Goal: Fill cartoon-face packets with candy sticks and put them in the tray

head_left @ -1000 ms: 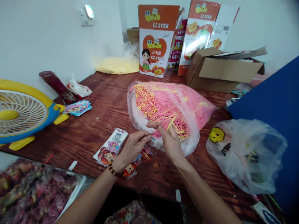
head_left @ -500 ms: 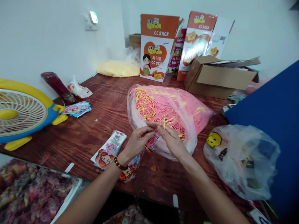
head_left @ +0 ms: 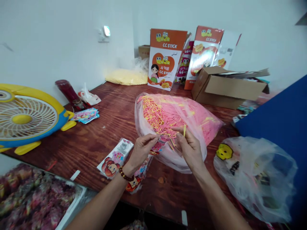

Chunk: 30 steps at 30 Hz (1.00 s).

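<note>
My left hand [head_left: 144, 148] pinches a small printed pink packet [head_left: 158, 146] by its edge, just in front of the big bag. My right hand [head_left: 192, 150] is closed on a thin yellow stick [head_left: 184, 130], which points up past the thumb; whether more sticks lie in that hand is hidden. Behind both hands lies a clear plastic bag [head_left: 141, 126] full of pink and yellow sticks [head_left: 153, 111], its mouth folded open toward me. A stack of flat printed packets [head_left: 117, 156] rests left of my left hand. More printed packets [head_left: 134, 183] show partly under my left wrist.
A yellow and blue fan [head_left: 50, 118] stands at left, near a dark red bottle [head_left: 66, 91] and tissues [head_left: 90, 97]. Printed cartons [head_left: 165, 57] and an open brown box [head_left: 230, 91] line the back. A plastic carrier bag [head_left: 271, 166] sits right. A tray of wrapped pieces [head_left: 81, 193] is at lower left.
My hands have moved apart: the right one drew away from the packet to the right with the yellow stick, while the left still holds the packet. The camera view has shifted slightly.
</note>
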### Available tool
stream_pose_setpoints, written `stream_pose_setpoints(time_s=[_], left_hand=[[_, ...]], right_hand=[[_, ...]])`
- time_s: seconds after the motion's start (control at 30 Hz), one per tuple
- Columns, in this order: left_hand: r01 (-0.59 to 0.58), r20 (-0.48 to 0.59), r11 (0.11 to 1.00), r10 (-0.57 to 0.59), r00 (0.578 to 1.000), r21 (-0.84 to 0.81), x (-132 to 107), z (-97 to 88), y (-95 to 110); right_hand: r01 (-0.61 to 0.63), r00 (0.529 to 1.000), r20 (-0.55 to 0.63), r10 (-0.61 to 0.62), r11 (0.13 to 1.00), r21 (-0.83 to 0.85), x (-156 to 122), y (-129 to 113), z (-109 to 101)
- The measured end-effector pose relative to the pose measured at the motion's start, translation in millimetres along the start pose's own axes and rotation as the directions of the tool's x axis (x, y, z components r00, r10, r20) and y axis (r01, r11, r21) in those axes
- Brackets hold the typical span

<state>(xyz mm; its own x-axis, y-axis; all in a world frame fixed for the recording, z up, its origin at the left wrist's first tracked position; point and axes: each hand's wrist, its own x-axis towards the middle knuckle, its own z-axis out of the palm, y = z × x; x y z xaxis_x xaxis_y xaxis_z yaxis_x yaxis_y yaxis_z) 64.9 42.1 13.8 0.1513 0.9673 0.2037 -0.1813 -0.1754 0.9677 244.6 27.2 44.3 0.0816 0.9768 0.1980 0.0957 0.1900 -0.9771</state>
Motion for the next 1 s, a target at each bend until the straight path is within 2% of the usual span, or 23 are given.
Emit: stream_pose_setpoints(time_s=[0.13,0.2,0.3,0.4,0.6,0.83,0.93,1.0], left_hand=[[-0.009,0.052,1.0,0.008,0.999,0.023,-1,2.2,3],[-0.008,0.036,1.0,0.008,0.999,0.023,0,2.0,3],[0.006,-0.019,1.0,-0.006,1.0,-0.02,1,0.1,1],[0.032,-0.029,0.998,-0.034,0.999,-0.045,2,-2.8,-3],[0.034,-0.01,0.998,-0.034,0.999,-0.049,0,-5.8,-6],[-0.134,-0.005,0.988,0.135,0.991,0.073,-7,-2.1,4],[-0.128,-0.021,0.987,0.13,0.991,0.097,-8,-1.7,5],[-0.091,-0.049,0.991,0.096,0.994,0.094,-8,-2.9,3]], right_hand=[[0.114,0.992,0.068,-0.105,0.982,-0.148,7,-7,0],[0.15,0.986,0.104,-0.133,0.973,-0.173,10,-7,0],[0.105,0.986,0.146,-0.083,0.983,-0.149,9,-2,0],[0.059,0.975,0.218,-0.027,0.988,-0.143,7,4,-3],[0.026,0.99,0.137,-0.008,0.992,-0.127,0,6,-8],[0.081,0.984,0.174,-0.046,0.977,-0.196,-2,4,-8],[0.087,0.974,0.222,-0.043,0.977,-0.195,0,4,-6],[0.053,0.982,0.189,-0.028,0.99,-0.131,3,4,-4]])
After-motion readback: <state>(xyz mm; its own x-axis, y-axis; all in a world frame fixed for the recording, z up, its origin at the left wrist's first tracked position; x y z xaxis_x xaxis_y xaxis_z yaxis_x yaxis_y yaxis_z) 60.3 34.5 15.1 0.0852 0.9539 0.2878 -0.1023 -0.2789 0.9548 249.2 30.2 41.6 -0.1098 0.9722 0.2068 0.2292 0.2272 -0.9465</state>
